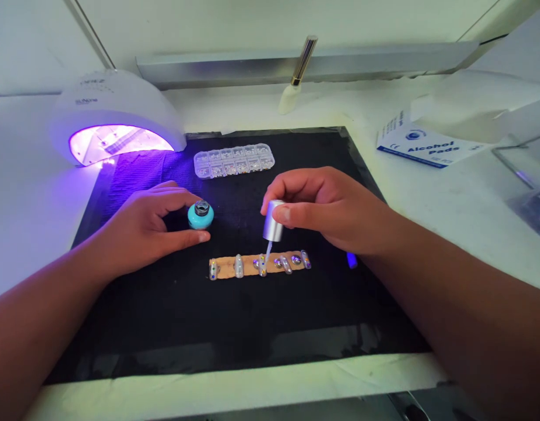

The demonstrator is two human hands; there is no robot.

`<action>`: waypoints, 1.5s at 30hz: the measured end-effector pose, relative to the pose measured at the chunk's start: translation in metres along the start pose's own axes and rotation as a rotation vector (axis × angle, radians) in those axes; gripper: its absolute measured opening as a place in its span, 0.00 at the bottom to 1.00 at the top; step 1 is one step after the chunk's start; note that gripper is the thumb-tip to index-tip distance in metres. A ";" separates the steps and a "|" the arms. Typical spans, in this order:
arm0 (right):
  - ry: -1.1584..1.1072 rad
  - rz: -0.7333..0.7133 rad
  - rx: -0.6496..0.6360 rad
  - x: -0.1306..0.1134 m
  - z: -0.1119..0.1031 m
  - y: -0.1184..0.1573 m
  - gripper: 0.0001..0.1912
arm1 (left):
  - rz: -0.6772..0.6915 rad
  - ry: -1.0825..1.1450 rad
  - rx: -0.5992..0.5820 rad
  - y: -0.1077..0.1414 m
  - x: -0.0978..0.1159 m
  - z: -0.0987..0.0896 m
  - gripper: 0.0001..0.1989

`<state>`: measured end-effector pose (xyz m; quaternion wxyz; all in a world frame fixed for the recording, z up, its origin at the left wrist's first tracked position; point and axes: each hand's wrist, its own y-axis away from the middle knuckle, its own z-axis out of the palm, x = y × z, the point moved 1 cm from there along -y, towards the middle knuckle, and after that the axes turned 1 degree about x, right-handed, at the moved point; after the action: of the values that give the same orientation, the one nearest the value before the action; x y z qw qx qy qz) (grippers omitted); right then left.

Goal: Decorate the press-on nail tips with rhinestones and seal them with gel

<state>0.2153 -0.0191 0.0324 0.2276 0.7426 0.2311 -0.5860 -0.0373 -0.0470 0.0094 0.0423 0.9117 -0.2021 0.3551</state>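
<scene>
A small turquoise bottle (200, 216) with an open neck stands on the black mat (191, 321), between the thumb and fingers of my left hand (151, 225). My right hand (326, 207) pinches a silver brush cap (273, 221) between thumb and index finger. The brush points down, its tip at the middle one of several decorated nail tips (262, 265). These nail tips lie across a tan strip (226, 267), with round metallic pieces among them.
A lit nail lamp (120, 111) stands at the back left. Behind my hands lies a clear compartment case (234, 161) of small gems. A gold-capped tube (303, 61) is at the back, an alcohol pads box (432, 140) at the right, and a blue object (351, 260) by my right wrist.
</scene>
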 end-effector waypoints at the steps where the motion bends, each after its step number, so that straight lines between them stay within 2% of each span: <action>1: 0.014 -0.003 0.004 0.000 0.000 0.000 0.05 | 0.000 -0.002 -0.001 0.000 0.000 0.000 0.13; 6: 0.071 -0.016 0.050 0.002 -0.002 -0.002 0.06 | -0.001 0.005 0.006 0.001 0.000 0.000 0.13; 14: -0.008 -0.020 0.030 -0.001 0.001 0.001 0.06 | -0.002 0.005 0.002 0.001 0.000 -0.001 0.13; 23: 0.111 0.012 0.022 -0.004 0.005 0.004 0.07 | 0.000 -0.007 0.003 0.000 0.001 0.000 0.14; 32: 0.137 0.001 0.069 -0.003 0.004 0.002 0.08 | 0.010 -0.014 -0.003 0.001 -0.001 0.000 0.12; 37: 0.060 -0.019 0.051 -0.003 0.004 0.003 0.07 | 0.012 -0.015 0.004 0.001 -0.001 0.000 0.13; 45: 0.136 0.013 0.017 -0.007 0.008 0.004 0.08 | 0.017 -0.008 0.008 0.001 -0.002 0.000 0.13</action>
<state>0.2101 -0.0279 0.0372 0.2088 0.7840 0.2363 -0.5346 -0.0388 -0.0472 0.0077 0.0348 0.9116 -0.2087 0.3524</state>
